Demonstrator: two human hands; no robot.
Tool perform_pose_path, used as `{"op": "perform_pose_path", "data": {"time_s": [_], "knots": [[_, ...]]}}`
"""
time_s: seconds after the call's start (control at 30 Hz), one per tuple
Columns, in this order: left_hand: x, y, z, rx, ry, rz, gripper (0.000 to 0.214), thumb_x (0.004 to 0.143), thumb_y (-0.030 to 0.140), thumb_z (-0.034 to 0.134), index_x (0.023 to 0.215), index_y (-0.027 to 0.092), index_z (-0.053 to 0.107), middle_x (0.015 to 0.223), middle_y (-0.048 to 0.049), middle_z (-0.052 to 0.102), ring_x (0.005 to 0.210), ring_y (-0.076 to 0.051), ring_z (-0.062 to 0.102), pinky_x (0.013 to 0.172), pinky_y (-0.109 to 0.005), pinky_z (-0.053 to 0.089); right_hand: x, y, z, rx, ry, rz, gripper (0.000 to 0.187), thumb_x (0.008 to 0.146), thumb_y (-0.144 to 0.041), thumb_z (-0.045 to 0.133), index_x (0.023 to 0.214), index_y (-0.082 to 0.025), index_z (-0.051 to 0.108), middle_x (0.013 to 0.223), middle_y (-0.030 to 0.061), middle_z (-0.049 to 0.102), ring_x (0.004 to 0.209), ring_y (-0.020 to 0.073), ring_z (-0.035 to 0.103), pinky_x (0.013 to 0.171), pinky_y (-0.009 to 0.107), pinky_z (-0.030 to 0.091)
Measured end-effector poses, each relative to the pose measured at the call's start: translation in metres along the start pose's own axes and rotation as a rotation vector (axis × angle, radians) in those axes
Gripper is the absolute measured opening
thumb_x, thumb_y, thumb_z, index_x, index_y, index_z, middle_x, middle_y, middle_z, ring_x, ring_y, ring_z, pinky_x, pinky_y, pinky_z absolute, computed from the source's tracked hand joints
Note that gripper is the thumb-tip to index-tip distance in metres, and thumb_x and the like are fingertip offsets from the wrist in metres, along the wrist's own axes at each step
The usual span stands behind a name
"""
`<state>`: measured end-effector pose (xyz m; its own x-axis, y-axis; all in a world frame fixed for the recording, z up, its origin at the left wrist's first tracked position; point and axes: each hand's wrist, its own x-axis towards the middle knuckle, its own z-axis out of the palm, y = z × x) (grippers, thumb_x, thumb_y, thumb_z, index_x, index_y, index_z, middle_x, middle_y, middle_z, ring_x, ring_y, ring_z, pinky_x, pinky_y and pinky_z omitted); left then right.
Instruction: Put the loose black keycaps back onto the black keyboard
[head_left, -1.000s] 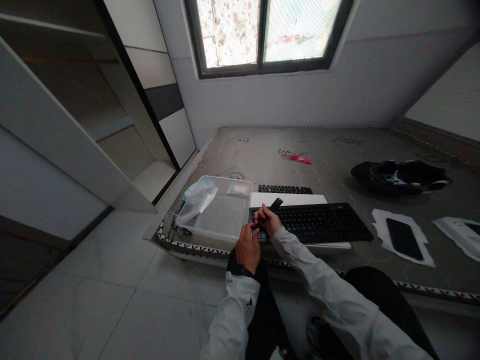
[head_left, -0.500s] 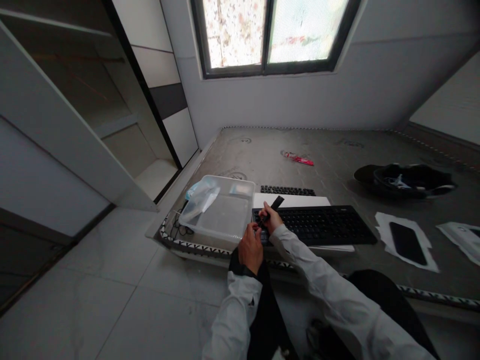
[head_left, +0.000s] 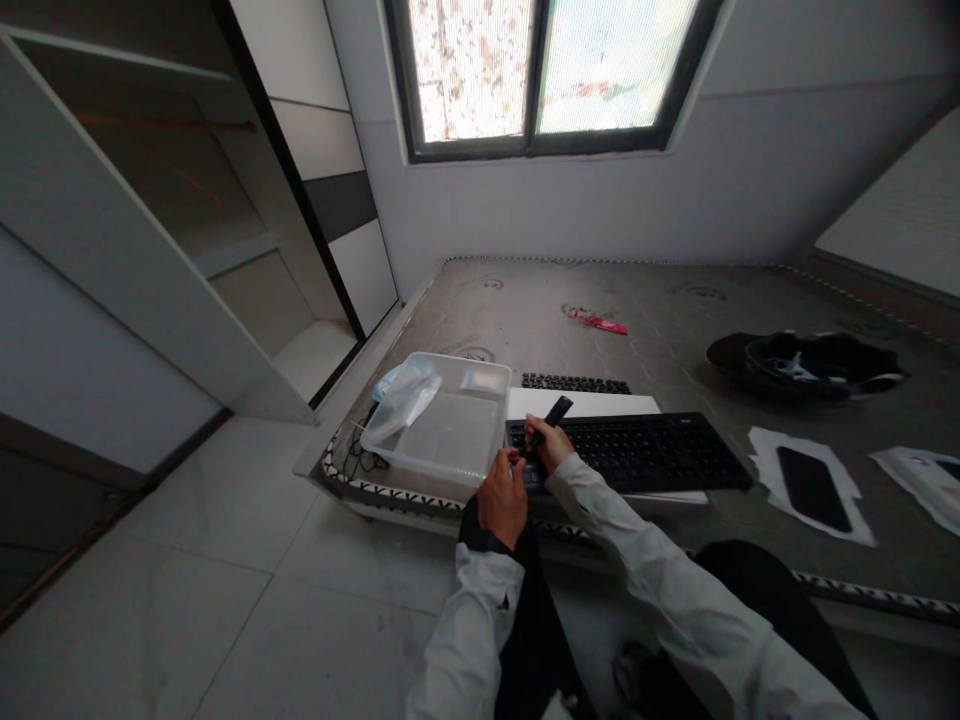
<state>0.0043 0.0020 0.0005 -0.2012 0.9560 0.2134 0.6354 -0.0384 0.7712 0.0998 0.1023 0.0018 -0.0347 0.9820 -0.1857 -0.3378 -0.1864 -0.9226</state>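
A black keyboard (head_left: 660,450) lies on a white slab (head_left: 592,403) at the front of the mattress. Over its left end, my right hand (head_left: 553,447) is closed around a short black stick-like tool (head_left: 559,408), its upper end pointing up and right. Just to the left, my left hand (head_left: 502,503) has its fingers pinched together near the tool's lower end. Whatever sits between those fingertips is too small and hidden to name. A clear plastic bin (head_left: 450,435) stands left of the keyboard, with plastic wrapping (head_left: 409,400) inside.
Behind the slab lies a strip of black keys (head_left: 576,383). A red packet (head_left: 604,325) is farther back on the mattress (head_left: 517,320). To the right are a black cap (head_left: 817,365) and a phone-like dark slab (head_left: 814,488) on white paper. Thin black cable (head_left: 360,455) lies beside the bin.
My right hand and the black tool have shifted slightly to the right. The left hand stays pinched in nearly the same place.
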Motion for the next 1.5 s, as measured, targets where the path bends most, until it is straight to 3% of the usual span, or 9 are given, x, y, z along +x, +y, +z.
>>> {"op": "perform_pose_path", "data": {"time_s": [0.27,0.67,1.07,1.23,1.5], "knots": [[-0.001,-0.002,0.002,-0.003,0.004,0.022,0.021,0.097,0.033,0.039,0.112,0.025,0.052,0.109,-0.0042,0.067,0.102,-0.017,0.063,0.086,-0.028,0.047,-0.007,-0.005,0.003,0.068,0.075,0.04,0.045,0.046,-0.055,0.081,0.056,-0.02,0.054,0.046,-0.0053,0.044,0.042,0.0091,0.038,0.039,0.026,0.02],[0.0,-0.002,0.002,0.007,-0.014,-0.01,0.022,0.097,0.034,0.039,0.112,0.025,0.052,0.111,-0.0044,0.067,0.102,-0.018,0.063,0.087,-0.029,0.046,-0.005,0.0,0.001,0.038,0.127,0.08,0.043,0.058,-0.057,0.075,0.054,-0.02,0.054,0.045,-0.0042,0.048,0.04,0.0087,0.04,0.041,0.026,0.025],[0.002,-0.001,0.002,0.021,0.02,-0.04,0.025,0.098,0.034,0.034,0.111,0.023,0.053,0.109,-0.0064,0.068,0.098,-0.019,0.064,0.082,-0.029,0.046,0.011,0.014,0.008,-0.061,0.23,0.081,0.046,0.057,-0.054,0.078,0.047,-0.022,0.046,0.036,-0.004,0.043,0.035,0.0104,0.037,0.038,0.028,0.024],[0.001,-0.001,0.002,0.023,0.005,-0.014,0.023,0.097,0.034,0.037,0.11,0.024,0.053,0.109,-0.0058,0.068,0.099,-0.018,0.064,0.081,-0.028,0.046,0.002,0.009,0.008,-0.028,0.164,0.041,0.049,0.057,-0.059,0.075,0.049,-0.022,0.044,0.041,-0.0032,0.046,0.036,0.0089,0.036,0.035,0.025,0.021],[0.002,0.003,-0.002,-0.014,-0.032,0.011,0.025,0.086,0.025,0.059,0.11,0.025,0.054,0.106,-0.0028,0.067,0.098,-0.018,0.063,0.085,-0.029,0.046,-0.01,0.002,0.003,-0.04,-0.064,-0.035,0.054,0.062,-0.065,0.067,0.049,-0.022,0.037,0.039,-0.0048,0.041,0.033,0.0074,0.032,0.032,0.022,0.018]]}}
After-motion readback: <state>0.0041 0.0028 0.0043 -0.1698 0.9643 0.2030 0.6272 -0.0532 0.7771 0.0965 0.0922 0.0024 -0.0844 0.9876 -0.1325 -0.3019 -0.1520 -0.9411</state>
